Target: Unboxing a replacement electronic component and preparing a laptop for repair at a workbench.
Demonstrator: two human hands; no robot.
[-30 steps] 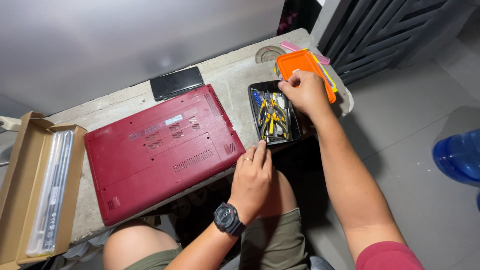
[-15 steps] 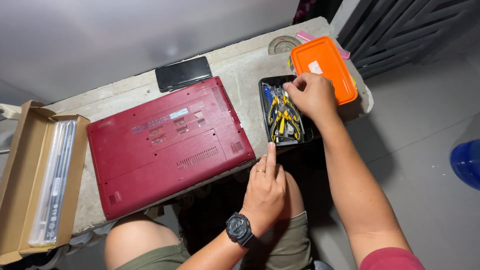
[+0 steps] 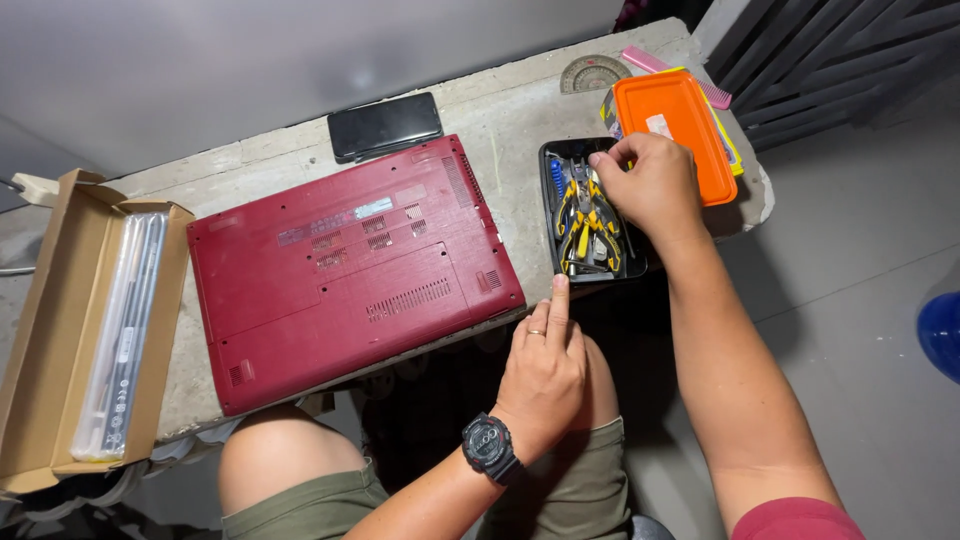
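Observation:
A red laptop [image 3: 350, 265] lies bottom side up on a grey concrete slab [image 3: 505, 125]. Right of it stands a black tool tray [image 3: 592, 215] holding yellow-handled pliers [image 3: 588, 225] and small blue-handled tools. My right hand [image 3: 650, 185] reaches into the tray's far end, fingers pinched among the tools; what they grip is hidden. My left hand [image 3: 545, 360], with a black wristwatch, rests over my knee, its index finger stretched out and touching the tray's near edge by the laptop's corner.
An orange lid [image 3: 685, 135] lies right of the tray, with a pink comb [image 3: 675, 72] and a protractor [image 3: 594, 72] behind it. A black phone [image 3: 385, 125] sits behind the laptop. An open cardboard box [image 3: 70, 330] with a long wrapped part stands at the left.
The view has shifted, moving everything right and down in frame. My right hand went from the orange lid into the tray's far end. My left index finger stays at the slab's edge.

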